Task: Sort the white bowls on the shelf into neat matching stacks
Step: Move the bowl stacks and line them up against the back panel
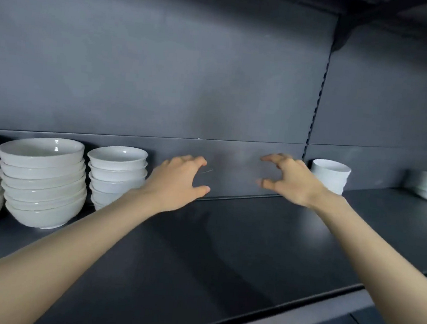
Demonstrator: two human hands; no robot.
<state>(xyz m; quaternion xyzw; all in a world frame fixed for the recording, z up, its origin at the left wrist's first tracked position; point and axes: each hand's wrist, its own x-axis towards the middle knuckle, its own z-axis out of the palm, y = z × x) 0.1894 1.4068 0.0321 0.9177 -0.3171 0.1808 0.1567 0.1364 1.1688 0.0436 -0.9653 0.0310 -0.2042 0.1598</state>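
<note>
Above the dark shelf (226,240), left hand (177,180) and right hand (292,181), fingers (197,161) loosely curled, between white bowl stacks (116,174).

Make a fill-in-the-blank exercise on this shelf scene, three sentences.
The left hand and the right hand both hold ____.
The stack of wide white ceramic bowls stands ____ of the stack of narrower white ceramic bowls.
Every bowl stack rests on the dark grey metal ____.
Missing: nothing; left; shelf.

Plain glossy white ceramic bowls (41,180), unpatterned, stand in stacks on a matte dark charcoal-grey metal shelf (225,253) with a uniform slate-grey back panel (164,67).
</note>
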